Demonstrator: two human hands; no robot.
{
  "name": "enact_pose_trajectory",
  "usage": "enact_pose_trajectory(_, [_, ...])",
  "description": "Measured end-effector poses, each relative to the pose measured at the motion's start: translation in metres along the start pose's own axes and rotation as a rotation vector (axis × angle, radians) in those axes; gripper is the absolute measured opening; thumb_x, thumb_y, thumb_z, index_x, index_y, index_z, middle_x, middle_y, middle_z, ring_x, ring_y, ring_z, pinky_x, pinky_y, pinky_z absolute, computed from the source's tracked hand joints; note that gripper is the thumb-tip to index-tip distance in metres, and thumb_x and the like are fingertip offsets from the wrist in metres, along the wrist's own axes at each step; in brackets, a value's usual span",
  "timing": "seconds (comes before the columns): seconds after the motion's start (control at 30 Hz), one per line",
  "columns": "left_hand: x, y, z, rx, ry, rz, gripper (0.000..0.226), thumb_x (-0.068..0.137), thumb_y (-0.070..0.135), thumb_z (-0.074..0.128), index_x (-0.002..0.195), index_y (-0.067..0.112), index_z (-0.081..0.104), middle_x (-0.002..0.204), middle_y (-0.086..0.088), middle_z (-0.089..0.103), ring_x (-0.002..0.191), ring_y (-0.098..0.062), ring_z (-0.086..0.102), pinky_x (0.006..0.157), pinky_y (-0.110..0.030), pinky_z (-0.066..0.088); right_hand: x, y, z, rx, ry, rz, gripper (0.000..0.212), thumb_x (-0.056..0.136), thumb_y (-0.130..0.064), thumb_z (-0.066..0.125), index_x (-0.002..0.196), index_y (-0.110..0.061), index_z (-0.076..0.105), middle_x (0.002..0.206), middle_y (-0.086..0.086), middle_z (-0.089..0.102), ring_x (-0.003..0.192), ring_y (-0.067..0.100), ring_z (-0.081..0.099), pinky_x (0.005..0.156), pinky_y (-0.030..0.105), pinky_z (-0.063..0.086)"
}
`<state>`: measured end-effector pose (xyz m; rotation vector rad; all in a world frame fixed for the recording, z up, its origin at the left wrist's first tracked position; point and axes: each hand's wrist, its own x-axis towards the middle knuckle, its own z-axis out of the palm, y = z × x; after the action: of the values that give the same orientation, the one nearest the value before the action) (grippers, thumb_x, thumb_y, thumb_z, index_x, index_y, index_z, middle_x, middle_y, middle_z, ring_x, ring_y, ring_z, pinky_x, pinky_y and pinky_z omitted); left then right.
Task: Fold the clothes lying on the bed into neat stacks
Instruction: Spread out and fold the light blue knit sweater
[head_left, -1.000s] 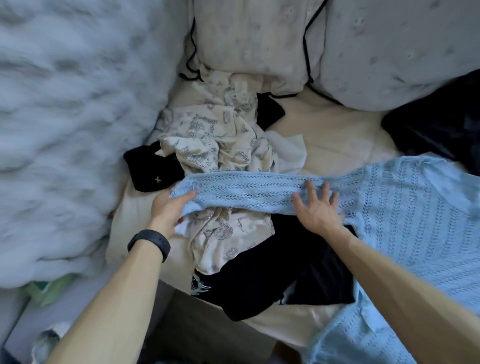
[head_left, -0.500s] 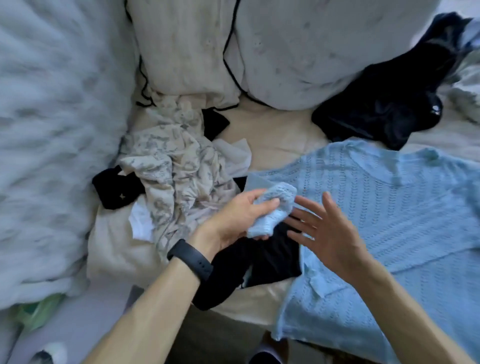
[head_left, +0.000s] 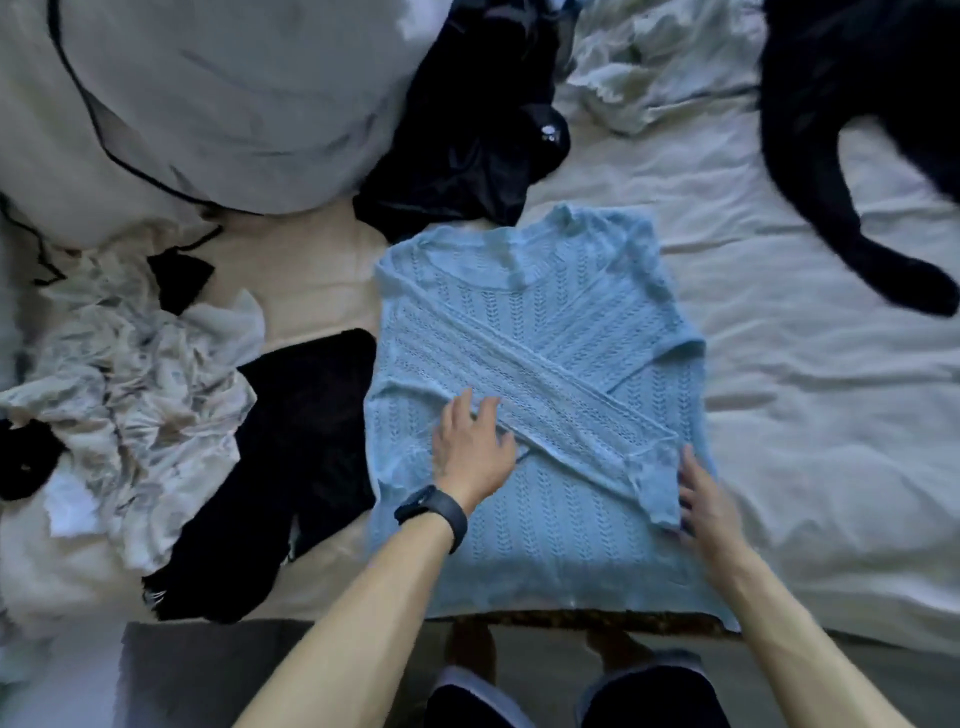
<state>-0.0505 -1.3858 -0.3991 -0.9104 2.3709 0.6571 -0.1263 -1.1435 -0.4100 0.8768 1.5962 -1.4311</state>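
Pressing the blue sweater (head_left: 545, 322), which lies long up the frame's middle, are the left hand (head_left: 475, 447), spread flat, and the right hand (head_left: 704, 506), flat at the cuff (head_left: 657, 493).

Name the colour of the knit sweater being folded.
The sweater is light blue, seen in head view.

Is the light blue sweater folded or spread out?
Partly folded. The blue sweater lies flat on the bed, both sleeves crossed over its front, body at full length. Left hand and right hand rest on it.

Bare forearms (head_left: 358, 618), a black wristband (head_left: 432, 512) on the left wrist, perhaps dark shorts (head_left: 467, 701)
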Motion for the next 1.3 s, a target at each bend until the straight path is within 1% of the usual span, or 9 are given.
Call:
enact_pose_trajectory(0.1, [0.021, -0.012, 0.015, 0.266, 0.027, -0.015, 0.069, 0.097, 0.037, 0.048, 0.157, 0.034, 0.016, 0.167, -0.002, -0.005, 0.153, -0.028, -0.006, 0.121, -0.054, 0.001, 0.021, 0.019, -0.008, -0.361, 0.058, -0.184, 0.089, 0.066, -0.070, 0.081, 0.123, -0.006, 0.057, 0.103, 0.002, 0.066, 0.092, 0.017, 0.064, 0.086, 0.037, 0.051])
enact_pose_trajectory(0.3, [0.034, -0.027, 0.024, 0.440, -0.041, -0.071, 0.075, 0.098, 0.038, 0.045, 0.156, 0.045, -0.002, 0.167, 0.002, -0.011, 0.154, -0.029, -0.005, 0.118, -0.064, 0.003, 0.032, 0.035, -0.025, -0.592, 0.283, -0.284, 0.025, 0.091, -0.019, 0.062, 0.114, -0.013, 0.056, 0.095, 0.004, 0.068, 0.103, 0.032, 0.064, 0.087, 0.035, 0.042])
enact_pose_trajectory(0.43, [0.037, -0.020, 0.023, 0.477, -0.079, -0.104, 0.078, 0.098, 0.037, 0.046, 0.156, 0.045, -0.006, 0.166, 0.001, -0.015, 0.153, -0.032, -0.006, 0.118, -0.065, 0.002, 0.029, 0.032, -0.038, -0.545, 0.362, -0.341, 0.031, 0.098, -0.037, 0.058, 0.117, -0.013, 0.055, 0.109, 0.010, 0.068, 0.107, 0.032, 0.062, 0.092, 0.038, 0.043])
enact_pose_trajectory(0.53, [0.039, -0.014, 0.026, 0.486, -0.107, -0.136, 0.081, 0.098, 0.033, 0.046, 0.156, 0.044, -0.010, 0.165, -0.001, -0.019, 0.152, -0.035, -0.009, 0.116, -0.066, 0.001, 0.020, 0.039, -0.028, -0.968, 0.340, -0.645, 0.075, 0.083, -0.063, 0.070, 0.131, -0.009, 0.051, 0.120, 0.012, 0.056, 0.109, 0.031, 0.054, 0.094, 0.043, 0.046])
enact_pose_trajectory(0.63, [0.040, -0.015, 0.028, 0.471, -0.121, -0.144, 0.082, 0.097, 0.031, 0.046, 0.155, 0.044, -0.011, 0.165, -0.001, -0.021, 0.152, -0.034, -0.012, 0.116, -0.066, 0.001, 0.027, 0.041, -0.017, -1.347, 0.234, -0.728, 0.064, 0.081, -0.049, 0.074, 0.131, -0.013, 0.052, 0.121, 0.011, 0.054, 0.107, 0.033, 0.054, 0.084, 0.044, 0.049])
enact_pose_trajectory(0.73, [0.039, -0.022, 0.026, 0.458, -0.129, -0.118, 0.082, 0.097, 0.034, 0.046, 0.154, 0.047, -0.012, 0.164, 0.001, -0.021, 0.153, -0.032, -0.011, 0.117, -0.066, 0.001, 0.030, 0.034, -0.022, -1.075, 0.246, -0.674, 0.029, 0.088, -0.020, 0.057, 0.116, -0.011, 0.062, 0.105, 0.016, 0.065, 0.097, 0.039, 0.061, 0.079, 0.043, 0.047])
enact_pose_trajectory(0.87, [0.039, -0.031, 0.024, 0.468, -0.131, -0.077, 0.083, 0.097, 0.040, 0.046, 0.153, 0.048, -0.015, 0.164, 0.002, -0.022, 0.153, -0.031, -0.010, 0.116, -0.069, 0.005, 0.026, 0.020, -0.054, -0.600, 0.358, -0.298, 0.009, 0.092, -0.020, 0.054, 0.098, -0.015, 0.059, 0.088, 0.008, 0.065, 0.095, 0.035, 0.062, 0.075, 0.034, 0.036])
enact_pose_trajectory(1.1, [0.038, -0.033, 0.029, 0.438, -0.071, -0.054, 0.082, 0.096, 0.040, 0.048, 0.155, 0.045, -0.009, 0.166, 0.000, -0.015, 0.153, -0.031, -0.006, 0.116, -0.067, 0.005, 0.023, 0.016, -0.047, -0.776, 0.394, -0.315, 0.053, 0.090, -0.051, 0.064, 0.120, -0.013, 0.046, 0.103, 0.008, 0.058, 0.095, 0.029, 0.054, 0.086, 0.040, 0.041])
enact_pose_trajectory(1.3, [0.035, -0.060, 0.002, 0.309, 0.278, -0.021, 0.069, 0.080, 0.022, 0.064, 0.146, 0.027, 0.043, 0.157, -0.009, 0.031, 0.141, -0.031, 0.032, 0.114, -0.053, 0.025, 0.019, 0.016, -0.021, -1.028, 0.567, -0.534, 0.062, 0.080, -0.028, 0.073, 0.132, -0.006, 0.045, 0.130, 0.021, 0.045, 0.118, 0.039, 0.044, 0.097, 0.051, 0.038])
